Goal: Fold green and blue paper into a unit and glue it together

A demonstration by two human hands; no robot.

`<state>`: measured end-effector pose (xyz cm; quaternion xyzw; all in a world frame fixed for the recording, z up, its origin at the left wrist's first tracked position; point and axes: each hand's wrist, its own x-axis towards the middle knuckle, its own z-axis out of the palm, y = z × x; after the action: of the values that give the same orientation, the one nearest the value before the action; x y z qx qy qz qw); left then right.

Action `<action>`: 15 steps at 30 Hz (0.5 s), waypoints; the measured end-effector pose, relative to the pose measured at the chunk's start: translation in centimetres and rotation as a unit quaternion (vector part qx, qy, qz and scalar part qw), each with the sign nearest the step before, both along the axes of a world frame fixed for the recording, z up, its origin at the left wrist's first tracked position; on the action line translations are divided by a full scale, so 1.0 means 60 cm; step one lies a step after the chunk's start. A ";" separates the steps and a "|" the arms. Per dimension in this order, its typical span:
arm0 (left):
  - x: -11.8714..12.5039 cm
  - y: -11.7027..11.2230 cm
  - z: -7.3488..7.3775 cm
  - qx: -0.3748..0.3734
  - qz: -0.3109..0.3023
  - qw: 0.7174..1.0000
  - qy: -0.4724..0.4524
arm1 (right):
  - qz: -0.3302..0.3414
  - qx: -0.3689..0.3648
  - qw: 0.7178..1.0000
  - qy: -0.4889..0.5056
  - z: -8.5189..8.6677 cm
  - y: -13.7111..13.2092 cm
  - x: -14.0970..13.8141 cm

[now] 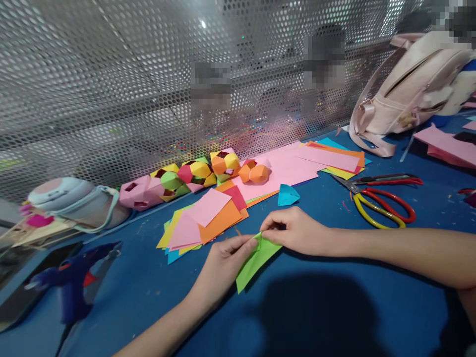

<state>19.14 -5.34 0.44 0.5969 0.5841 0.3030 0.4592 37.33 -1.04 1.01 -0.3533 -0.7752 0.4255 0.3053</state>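
As the left hand (227,260) and right hand (299,230) pinch a bright-green paper sheet (256,265) short of the blue table's (148,292) far edge, folding seems in hand, calling for firm creasing.

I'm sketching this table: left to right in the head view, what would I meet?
Dark blue glue gun, loose pile of multicoloured paper, bright green paper sheet, small folded blue paper piece, scissors with red and yellow handles.

The blue tabletop (156,302) is carrying a dark-blue glue gun (71,282) at left and overlapping paper sheets (208,208) near the middle. A folded light-blue paper (287,195) is resting just beside them, scissors (355,190) are lying to its right, and a pink backpack (405,94) is standing behind.
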 end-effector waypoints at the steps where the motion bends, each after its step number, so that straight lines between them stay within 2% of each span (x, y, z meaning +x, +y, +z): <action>1: 0.000 0.000 0.001 0.006 -0.002 1.000 0.010 | 0.001 -0.001 1.000 0.002 0.000 0.000 0.000; 7: 0.003 -0.002 0.002 0.056 -0.011 0.997 0.052 | 0.008 0.029 0.999 -0.010 0.001 -0.003 -0.002; 11: 0.003 -0.003 -0.001 0.081 -0.038 0.994 0.063 | 0.013 0.096 0.995 -0.035 0.002 -0.005 -0.003; 15: 0.001 -0.002 0.002 0.086 -0.063 0.989 0.101 | 0.065 0.183 0.979 -0.066 -0.001 -0.003 0.003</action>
<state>19.18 -5.45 0.56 0.6975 0.5605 0.2602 0.3629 37.52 -1.19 0.95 -0.2677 -0.8796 0.2712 0.2848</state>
